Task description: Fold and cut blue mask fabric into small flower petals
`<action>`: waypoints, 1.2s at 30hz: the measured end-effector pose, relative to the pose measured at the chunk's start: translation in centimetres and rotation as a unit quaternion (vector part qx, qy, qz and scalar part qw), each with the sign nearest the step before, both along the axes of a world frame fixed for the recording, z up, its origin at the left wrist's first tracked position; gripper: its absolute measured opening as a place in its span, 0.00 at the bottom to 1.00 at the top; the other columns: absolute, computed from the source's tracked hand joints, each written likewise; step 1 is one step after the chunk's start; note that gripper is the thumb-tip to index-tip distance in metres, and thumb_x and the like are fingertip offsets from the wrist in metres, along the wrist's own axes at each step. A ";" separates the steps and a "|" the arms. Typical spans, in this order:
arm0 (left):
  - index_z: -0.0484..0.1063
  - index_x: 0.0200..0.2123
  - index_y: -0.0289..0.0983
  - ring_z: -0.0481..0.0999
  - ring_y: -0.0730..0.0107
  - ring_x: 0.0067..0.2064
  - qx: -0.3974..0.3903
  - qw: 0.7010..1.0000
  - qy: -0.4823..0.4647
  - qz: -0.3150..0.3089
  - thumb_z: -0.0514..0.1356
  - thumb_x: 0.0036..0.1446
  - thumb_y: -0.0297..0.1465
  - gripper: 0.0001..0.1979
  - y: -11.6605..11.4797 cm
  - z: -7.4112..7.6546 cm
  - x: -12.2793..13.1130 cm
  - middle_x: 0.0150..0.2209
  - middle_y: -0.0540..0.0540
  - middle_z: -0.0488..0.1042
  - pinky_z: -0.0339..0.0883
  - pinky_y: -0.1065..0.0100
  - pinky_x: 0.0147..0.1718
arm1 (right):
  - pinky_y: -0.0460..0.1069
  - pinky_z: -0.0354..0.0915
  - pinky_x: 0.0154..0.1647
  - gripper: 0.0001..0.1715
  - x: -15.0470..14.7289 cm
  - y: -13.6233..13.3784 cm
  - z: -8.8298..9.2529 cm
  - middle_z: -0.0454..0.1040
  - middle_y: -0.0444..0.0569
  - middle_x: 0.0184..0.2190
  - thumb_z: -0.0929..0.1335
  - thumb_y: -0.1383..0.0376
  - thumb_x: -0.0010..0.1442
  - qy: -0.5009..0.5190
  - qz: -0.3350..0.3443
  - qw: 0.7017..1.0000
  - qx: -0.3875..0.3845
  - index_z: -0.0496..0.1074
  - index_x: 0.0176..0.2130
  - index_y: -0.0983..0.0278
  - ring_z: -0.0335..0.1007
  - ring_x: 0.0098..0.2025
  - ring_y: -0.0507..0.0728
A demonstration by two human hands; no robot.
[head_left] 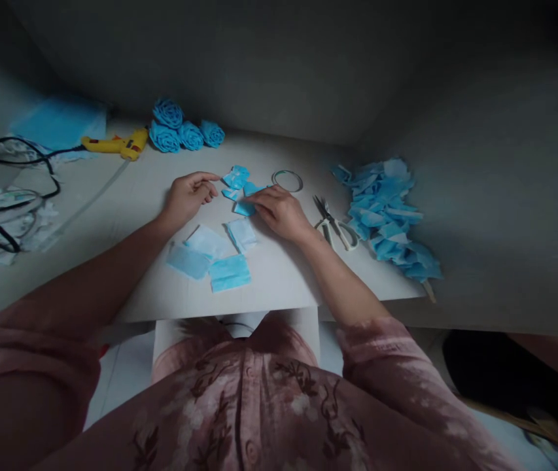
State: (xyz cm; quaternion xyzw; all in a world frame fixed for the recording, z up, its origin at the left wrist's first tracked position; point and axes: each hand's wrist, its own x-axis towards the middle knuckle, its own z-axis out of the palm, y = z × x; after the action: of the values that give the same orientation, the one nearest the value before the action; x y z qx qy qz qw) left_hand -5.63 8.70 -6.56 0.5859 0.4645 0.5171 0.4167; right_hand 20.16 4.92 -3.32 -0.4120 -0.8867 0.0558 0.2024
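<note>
Several small cut pieces of blue non-woven cloth [236, 176] lie loosely grouped between my two hands on the table. My left hand [191, 194] is at their left edge, its index finger stretched toward the nearest piece and the other fingers loosely bent, holding nothing I can see. On the right, my right hand [281, 210] reaches over the group, its fingertips closed on a blue cloth piece [244, 207]. Closer to me rest a folded blue square [230, 272], a pale folded piece [242, 234] and flat pale-blue pieces [188, 260].
White-handled scissors [335, 229] lie right of my hand, near a wire ring [287, 180]. A heap of blue scraps [386, 216] lines the right wall. Blue cloth roses [191, 135], a yellow glue gun [134, 144], blue sheets [60, 124] and a black cord [53, 176] occupy the back left.
</note>
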 end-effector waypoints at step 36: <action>0.79 0.61 0.36 0.82 0.59 0.39 -0.027 0.978 0.067 -0.195 0.73 0.52 0.40 0.33 -3.6 2.6 1.9 0.37 0.45 0.83 0.75 0.62 0.39 | 0.49 0.62 0.35 0.13 -1.8 -1.6 0.4 0.72 0.42 0.28 0.71 0.53 0.61 0.363 0.005 0.903 -0.231 0.71 0.38 0.60 0.63 0.30 0.52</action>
State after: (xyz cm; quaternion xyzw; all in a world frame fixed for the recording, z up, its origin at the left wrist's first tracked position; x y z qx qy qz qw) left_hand -3.71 5.05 -3.92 0.6870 0.3815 0.3730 0.4932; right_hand 18.32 3.36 -2.97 -0.3937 -0.7161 0.4060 0.4092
